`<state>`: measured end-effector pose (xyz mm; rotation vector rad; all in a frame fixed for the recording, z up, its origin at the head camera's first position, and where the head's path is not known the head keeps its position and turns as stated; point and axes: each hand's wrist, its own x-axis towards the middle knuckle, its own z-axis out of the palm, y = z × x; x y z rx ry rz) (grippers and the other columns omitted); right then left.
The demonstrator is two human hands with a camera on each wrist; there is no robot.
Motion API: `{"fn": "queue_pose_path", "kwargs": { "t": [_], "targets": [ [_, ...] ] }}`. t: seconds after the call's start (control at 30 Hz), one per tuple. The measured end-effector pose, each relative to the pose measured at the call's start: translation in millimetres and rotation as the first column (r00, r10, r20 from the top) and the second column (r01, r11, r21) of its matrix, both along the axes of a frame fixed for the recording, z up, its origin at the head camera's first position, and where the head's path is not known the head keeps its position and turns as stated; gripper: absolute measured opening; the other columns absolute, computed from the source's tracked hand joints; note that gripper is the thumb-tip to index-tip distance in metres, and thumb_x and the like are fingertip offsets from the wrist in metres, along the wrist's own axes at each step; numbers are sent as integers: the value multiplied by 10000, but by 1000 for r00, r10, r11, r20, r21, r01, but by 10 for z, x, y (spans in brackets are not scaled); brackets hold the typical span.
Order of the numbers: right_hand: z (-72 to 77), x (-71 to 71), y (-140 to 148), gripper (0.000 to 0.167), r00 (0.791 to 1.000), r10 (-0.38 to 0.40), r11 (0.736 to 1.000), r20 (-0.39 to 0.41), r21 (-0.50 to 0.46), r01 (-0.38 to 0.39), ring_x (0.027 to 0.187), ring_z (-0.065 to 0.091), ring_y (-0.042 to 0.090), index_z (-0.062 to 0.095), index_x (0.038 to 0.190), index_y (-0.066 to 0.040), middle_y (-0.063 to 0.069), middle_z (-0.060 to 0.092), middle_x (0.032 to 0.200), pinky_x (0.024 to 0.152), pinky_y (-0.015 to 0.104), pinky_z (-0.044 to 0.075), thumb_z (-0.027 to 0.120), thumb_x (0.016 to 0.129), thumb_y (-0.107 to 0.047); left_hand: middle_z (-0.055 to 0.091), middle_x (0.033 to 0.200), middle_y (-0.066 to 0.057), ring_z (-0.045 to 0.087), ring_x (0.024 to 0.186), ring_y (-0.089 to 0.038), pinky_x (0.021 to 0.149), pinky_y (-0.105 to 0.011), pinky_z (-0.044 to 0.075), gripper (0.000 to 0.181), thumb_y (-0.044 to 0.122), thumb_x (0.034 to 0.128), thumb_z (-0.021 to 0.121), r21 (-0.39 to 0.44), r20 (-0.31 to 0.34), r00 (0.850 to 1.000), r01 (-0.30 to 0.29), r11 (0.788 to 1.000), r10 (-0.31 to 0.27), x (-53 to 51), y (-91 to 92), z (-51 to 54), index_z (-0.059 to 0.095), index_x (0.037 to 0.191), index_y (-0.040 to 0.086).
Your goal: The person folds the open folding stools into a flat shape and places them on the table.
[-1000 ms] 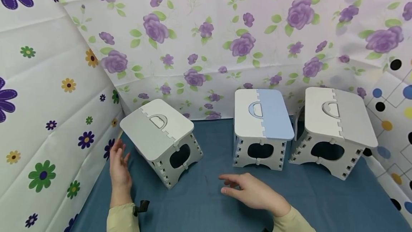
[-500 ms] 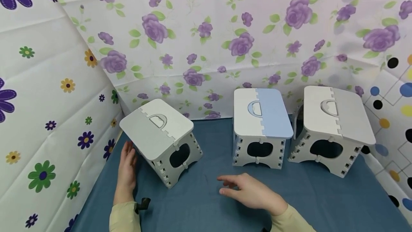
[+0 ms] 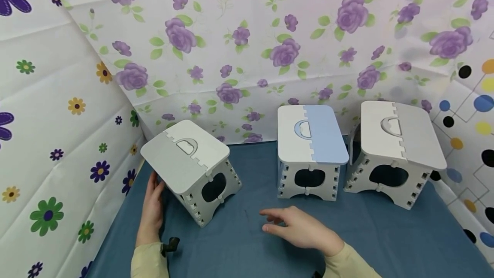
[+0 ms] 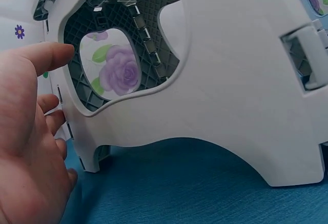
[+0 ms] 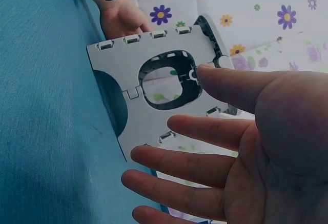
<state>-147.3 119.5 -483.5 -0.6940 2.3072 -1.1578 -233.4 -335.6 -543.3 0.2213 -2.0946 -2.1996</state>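
Note:
A white-and-grey folding step stool [image 3: 198,140] stands unfolded and turned at an angle on the left. My left hand [image 3: 152,213] is at its left side, fingertips partly hidden under the overhanging top. In the left wrist view that hand [image 4: 31,131] has its thumb near the rim of the side opening and its other fingers by the stool's outer edge; firm contact cannot be told. My right hand [image 3: 301,231] hovers over the cloth, right of this stool. In the right wrist view its fingers [image 5: 189,165] are spread and hold nothing.
A white-and-blue folding stool [image 3: 328,136] and another white-and-grey folding stool [image 3: 420,136] stand upright, close together, at the right. All rest on a dark blue cloth [image 3: 231,252]. Flower-patterned sheets [image 3: 208,55] enclose the back and sides.
My left hand has moved right, in against the left stool's side, with its fingertips going under the top's edge. The right hand stays almost still. The head view has shifted slightly.

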Motion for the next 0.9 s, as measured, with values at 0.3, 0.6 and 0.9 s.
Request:
{"fn": "queue_pose_path", "kwargs": {
  "t": [0.3,0.6,0.9],
  "targets": [
    [-36,-11,2,501,1000,-19,1000,-15,2,19,1181,695,186,619,1518,-178,60,700,1396,959,437,574,623,1094,-445,-36,1800,30,-73,1634,-171,1294,-484,-51,717,286,1176,432,-3,-21,1000,-4,1000,4,-8,-1,-6,-7,1740,228],
    [-53,-20,-3,521,1000,-20,1000,-21,5,20,1163,695,159,626,1513,-177,59,708,1378,949,416,575,614,1090,-481,-11,1801,-6,-73,1633,-181,1292,-490,-46,749,306,1172,438,-48,17,1000,-24,999,25,-6,-35,24,-51,1734,228],
    [-66,-30,-32,508,1000,-10,1000,-8,0,10,1134,694,129,627,1511,-173,-58,735,1270,924,391,577,617,1094,-463,-56,1785,96,-74,1626,-139,1305,-437,31,843,129,1134,545,-149,34,999,8,989,-3,-82,-112,-85,-31,1728,291]
  ]
}}
